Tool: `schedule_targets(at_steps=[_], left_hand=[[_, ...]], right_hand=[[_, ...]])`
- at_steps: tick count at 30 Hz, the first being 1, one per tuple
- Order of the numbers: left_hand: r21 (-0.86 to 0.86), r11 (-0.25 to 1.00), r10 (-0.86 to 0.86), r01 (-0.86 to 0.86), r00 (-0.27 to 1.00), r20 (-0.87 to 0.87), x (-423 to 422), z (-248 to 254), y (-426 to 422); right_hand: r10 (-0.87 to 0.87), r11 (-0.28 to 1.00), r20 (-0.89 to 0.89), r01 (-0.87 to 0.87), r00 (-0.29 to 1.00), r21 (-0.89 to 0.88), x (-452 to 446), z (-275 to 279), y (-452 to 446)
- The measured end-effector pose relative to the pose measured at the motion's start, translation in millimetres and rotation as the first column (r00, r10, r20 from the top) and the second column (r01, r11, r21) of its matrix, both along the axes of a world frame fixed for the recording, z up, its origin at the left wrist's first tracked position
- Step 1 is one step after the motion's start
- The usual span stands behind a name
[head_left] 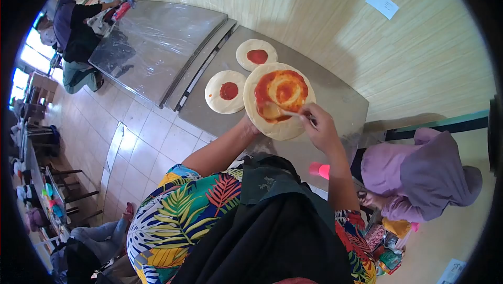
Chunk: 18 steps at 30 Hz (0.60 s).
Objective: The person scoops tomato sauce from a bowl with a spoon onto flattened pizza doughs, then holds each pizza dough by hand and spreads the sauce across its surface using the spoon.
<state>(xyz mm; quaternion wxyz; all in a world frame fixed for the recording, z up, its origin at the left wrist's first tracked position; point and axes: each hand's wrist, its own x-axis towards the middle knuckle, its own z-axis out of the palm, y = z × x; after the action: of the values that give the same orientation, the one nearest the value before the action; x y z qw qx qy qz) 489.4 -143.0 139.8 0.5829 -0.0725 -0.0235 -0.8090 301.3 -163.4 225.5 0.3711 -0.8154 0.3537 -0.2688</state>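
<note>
Spreading sauce over dough, seemingly midway; gripping spoon in right hand; supporting dough above table on mostly hidden left hand, grasp unclear; probably calling next for light, outward strokes toward dough's bare rim.

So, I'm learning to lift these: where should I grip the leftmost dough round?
Probably under the left rim of that dough round, palm up, coming from the left: it looks flat, red sauce covers its middle, and the held dough crowds its right.
</note>
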Motion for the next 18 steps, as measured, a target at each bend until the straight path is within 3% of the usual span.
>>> schedule_targets(at_steps=[2, 3, 5, 8, 9, 11, 12, 14, 18], left_hand=[[-0.01, 1.0, -0.026, 0.025, 1.0, -0.018, -5.2, 13.2, 3.6], [0.017, 1.0, -0.023, 0.023, 1.0, -0.002, -8.1, 18.5, 4.6], [0.043, 0.999, -0.017, 0.016, 1.0, 0.02, -10.2, 20.4, 6.4], [0.038, 0.998, 0.05, -0.05, 0.999, 0.019, -9.1, 13.0, 8.0], [0.033, 0.998, 0.056, -0.056, 0.998, 0.008, -8.2, 10.8, 8.9], [0.024, 0.998, 0.058, -0.058, 0.998, -0.004, -8.3, 7.2, 10.2], [-0.024, 0.997, 0.08, -0.079, 0.996, 0.028, -9.1, 5.5, 10.4], [-0.077, 0.994, 0.085, -0.08, 0.994, 0.062, -12.6, 3.1, 10.4], [-0.032, 0.995, 0.102, -0.099, 0.984, 0.144, -22.0, 8.9, 14.2]], right_hand=[[-0.101, 0.995, -0.083, 0.099, 0.991, -0.029, 17.7, 6.0, -7.5], [-0.103, 0.994, -0.08, 0.101, 0.991, -0.031, 17.2, 3.4, -12.2], [-0.281, 0.946, 0.006, 0.278, 0.96, -0.165, 13.9, -5.9, -21.0], [-0.365, 0.928, -0.082, 0.356, 0.927, -0.108, -13.5, -2.9, -9.9], [-0.356, 0.932, -0.084, 0.346, 0.931, -0.113, -17.5, -5.7, -4.1], [-0.284, 0.952, -0.038, 0.286, 0.958, 0.105, -21.3, -13.4, 6.0], [-0.29, 0.951, -0.036, 0.293, 0.956, 0.102, -12.6, -12.7, 9.3], [-0.197, 0.98, 0.152, 0.196, 0.968, 0.023, 14.6, -10.5, 13.9], [-0.277, 0.952, 0.227, 0.298, 0.934, -0.064, 24.1, -6.2, -3.5]])
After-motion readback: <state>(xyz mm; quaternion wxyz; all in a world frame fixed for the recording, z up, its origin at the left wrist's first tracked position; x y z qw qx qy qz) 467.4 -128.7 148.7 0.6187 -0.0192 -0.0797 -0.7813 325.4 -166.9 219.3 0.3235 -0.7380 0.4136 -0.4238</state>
